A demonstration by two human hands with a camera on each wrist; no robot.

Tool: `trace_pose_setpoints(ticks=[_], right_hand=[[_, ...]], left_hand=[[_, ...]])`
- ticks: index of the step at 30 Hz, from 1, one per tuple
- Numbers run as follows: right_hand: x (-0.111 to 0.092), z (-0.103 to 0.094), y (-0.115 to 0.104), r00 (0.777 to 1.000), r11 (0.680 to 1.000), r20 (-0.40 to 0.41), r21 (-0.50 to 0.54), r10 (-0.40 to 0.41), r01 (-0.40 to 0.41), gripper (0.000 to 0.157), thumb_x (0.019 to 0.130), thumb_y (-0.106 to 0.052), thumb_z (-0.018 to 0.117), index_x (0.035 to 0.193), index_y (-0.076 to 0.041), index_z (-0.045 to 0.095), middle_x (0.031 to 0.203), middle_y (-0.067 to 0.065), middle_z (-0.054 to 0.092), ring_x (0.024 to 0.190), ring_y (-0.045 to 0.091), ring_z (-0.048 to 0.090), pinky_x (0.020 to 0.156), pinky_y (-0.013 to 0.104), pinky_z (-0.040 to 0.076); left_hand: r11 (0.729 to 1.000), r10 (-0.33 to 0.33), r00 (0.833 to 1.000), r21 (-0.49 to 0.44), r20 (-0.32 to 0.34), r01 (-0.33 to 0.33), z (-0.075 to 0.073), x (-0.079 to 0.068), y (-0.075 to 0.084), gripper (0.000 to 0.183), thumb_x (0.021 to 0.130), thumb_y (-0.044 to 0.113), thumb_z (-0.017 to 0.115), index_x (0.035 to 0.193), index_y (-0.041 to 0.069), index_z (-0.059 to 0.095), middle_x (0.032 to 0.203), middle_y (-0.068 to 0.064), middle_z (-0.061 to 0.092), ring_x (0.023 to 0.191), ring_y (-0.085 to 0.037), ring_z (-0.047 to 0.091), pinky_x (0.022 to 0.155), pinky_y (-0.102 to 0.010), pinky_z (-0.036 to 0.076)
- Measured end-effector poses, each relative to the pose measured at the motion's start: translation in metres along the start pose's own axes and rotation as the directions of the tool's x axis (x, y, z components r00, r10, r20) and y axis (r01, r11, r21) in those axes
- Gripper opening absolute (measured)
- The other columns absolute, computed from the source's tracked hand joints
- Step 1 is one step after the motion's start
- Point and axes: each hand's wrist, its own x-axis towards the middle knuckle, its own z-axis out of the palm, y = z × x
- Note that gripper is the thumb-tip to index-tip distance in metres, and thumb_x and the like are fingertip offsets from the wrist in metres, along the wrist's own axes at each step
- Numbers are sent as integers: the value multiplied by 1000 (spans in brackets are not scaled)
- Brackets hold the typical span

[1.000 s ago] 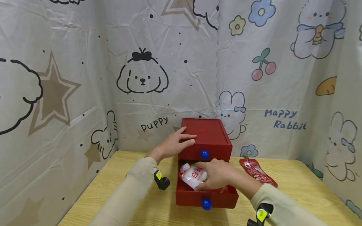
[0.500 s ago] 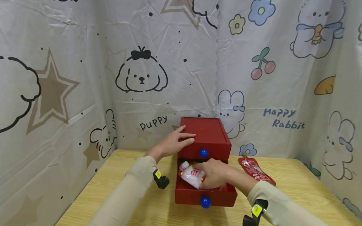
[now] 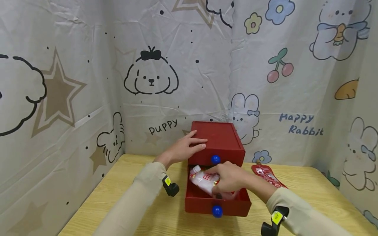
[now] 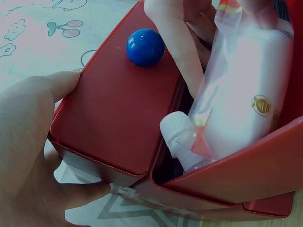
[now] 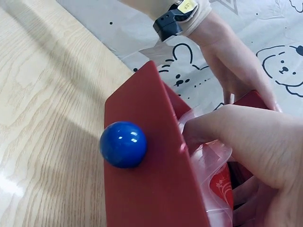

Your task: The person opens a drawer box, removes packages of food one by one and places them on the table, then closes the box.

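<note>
A red two-drawer box (image 3: pixel 218 136) stands on the table with its lower drawer (image 3: pixel 203 206) pulled out. Inside the drawer lies a clear plastic pouch of white contents (image 3: pixel 203 180), with red characters and a white screw cap (image 3: pixel 196 169) at its far left. My right hand (image 3: pixel 231 178) reaches in from the right and grips the pouch, thumb on the near side; its other fingers are partly hidden. From the left, my left hand (image 3: pixel 183 149) rests on the box's top edge with fingers spread. The left wrist view shows the pouch (image 4: pixel 246 90) close below the right hand's fingers.
To the right of the box lies a red spouted pouch (image 3: pixel 267 175) on the wooden table (image 3: pixel 141 203). Blue ball knobs mark the upper drawer (image 3: pixel 215 159) and lower drawer (image 3: pixel 217 211). A printed curtain (image 3: pixel 165 108) hangs close behind and at both sides.
The pouch has tilted and shifted a little within the drawer under my right hand, baring more of the drawer's lower left. My left hand stays on the box.
</note>
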Motion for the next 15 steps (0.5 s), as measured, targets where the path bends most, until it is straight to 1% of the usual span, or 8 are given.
trace_pose_setpoints(ticks=[6,11,15], right_hand=[[-2,-10,0,1000,999,24,33,14,-15,57,67,-40,76,121,-28,64,94,-10,61,76,9,51,60,26,46],[-4,-16,-2,999,998,28,56,27,-29,53,68,-37,75,120,-30,64,96,-9,59,74,10,52,57,27,47],[-6,-20,-3,998,996,33,71,46,-48,52,69,-36,75,119,-32,64,97,-8,59,76,11,52,58,27,47]], left_hand=[[1000,2,1000,0,6,-2,0,0,0,45,89,57,50,128,35,57,154,0,15,137,-27,16,104,-51,22],[1000,-5,1000,-7,11,5,0,-1,-1,44,89,56,50,128,36,57,154,0,14,137,-27,15,103,-52,22],[1000,-9,1000,-4,9,9,0,-1,0,44,89,57,50,128,37,57,154,1,14,137,-26,15,103,-52,22]])
